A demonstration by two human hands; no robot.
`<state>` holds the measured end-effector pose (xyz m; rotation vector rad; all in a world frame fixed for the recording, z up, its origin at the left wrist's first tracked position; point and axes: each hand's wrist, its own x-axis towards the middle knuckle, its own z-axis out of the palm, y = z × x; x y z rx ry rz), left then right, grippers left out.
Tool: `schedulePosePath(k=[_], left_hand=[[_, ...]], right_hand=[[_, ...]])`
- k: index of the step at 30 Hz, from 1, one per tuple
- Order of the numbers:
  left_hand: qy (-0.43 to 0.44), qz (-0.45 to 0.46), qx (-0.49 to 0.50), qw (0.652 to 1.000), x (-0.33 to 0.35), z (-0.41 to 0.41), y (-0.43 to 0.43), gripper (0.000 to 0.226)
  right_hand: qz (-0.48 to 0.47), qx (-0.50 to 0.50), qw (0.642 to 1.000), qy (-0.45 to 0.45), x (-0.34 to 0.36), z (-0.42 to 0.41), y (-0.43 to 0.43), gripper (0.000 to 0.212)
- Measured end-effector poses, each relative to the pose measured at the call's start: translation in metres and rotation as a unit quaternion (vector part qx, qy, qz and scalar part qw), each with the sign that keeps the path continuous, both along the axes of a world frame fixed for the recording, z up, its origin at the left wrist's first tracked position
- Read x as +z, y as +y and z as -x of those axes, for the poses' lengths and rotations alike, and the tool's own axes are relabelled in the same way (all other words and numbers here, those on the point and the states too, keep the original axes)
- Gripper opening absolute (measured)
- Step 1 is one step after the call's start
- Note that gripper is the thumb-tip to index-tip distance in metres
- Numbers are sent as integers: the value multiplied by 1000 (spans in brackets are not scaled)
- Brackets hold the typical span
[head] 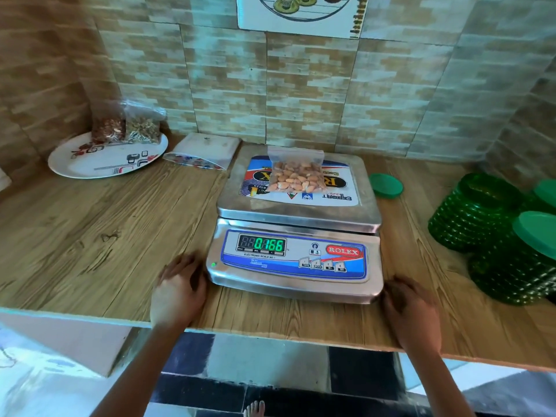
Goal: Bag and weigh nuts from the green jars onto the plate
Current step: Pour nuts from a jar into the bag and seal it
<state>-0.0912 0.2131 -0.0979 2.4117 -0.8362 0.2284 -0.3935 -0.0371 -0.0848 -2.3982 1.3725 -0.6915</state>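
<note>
Nut bag [296,176] tops scale [294,263] on wooden counter [105,236].

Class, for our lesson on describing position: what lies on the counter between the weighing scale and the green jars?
In the head view, a loose green lid lies flat on the counter between the scale and the green jars.

clear almond bag [296,173] flat on scale [298,212]
</note>
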Motion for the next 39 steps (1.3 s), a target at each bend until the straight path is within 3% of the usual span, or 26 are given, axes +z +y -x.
schedulePosePath(k=[3,9,11,15,18,20,22,24,26,30,33,39], left_hand=[[35,47,3,998,2,-3,1,32],[164,191,22,968,10,-13,-3,31],[191,246,4,950,25,-20,-16,29],[166,317,-45,933,70,-43,-55,33],[221,362,-127,897,107,-57,-94,30],[313,370,-174,857,128,-61,-120,27],[454,360,-192,792,147,-67,-147,23],[580,331,-196,718,160,-75,-171,21],[650,296,-204,669,167,-84,-188,26],[703,235,-203,640,168,-100,-211,33],[727,211,-217,616,168,-109,-218,55],[711,263,-274,591,171,-102,-208,66]], right_hand=[[9,-4,1000,-27,0,0,0,19],[-77,-82,983,-147,21,-4,-10,22],[-58,-104,976,-181,37,-14,-12,22],[28,-89,966,-239,71,-46,-19,21],[31,-43,960,-275,94,-77,-27,23],[-22,-3,954,-300,109,-99,-33,21],[-82,30,940,-329,120,-119,-44,20],[-111,67,942,-311,131,-137,-53,21],[-131,104,945,-281,140,-152,-61,24],[-221,129,930,-263,143,-177,-70,36],[-260,116,927,-245,137,-189,-73,52],[-359,130,875,-299,135,-199,-72,73]])
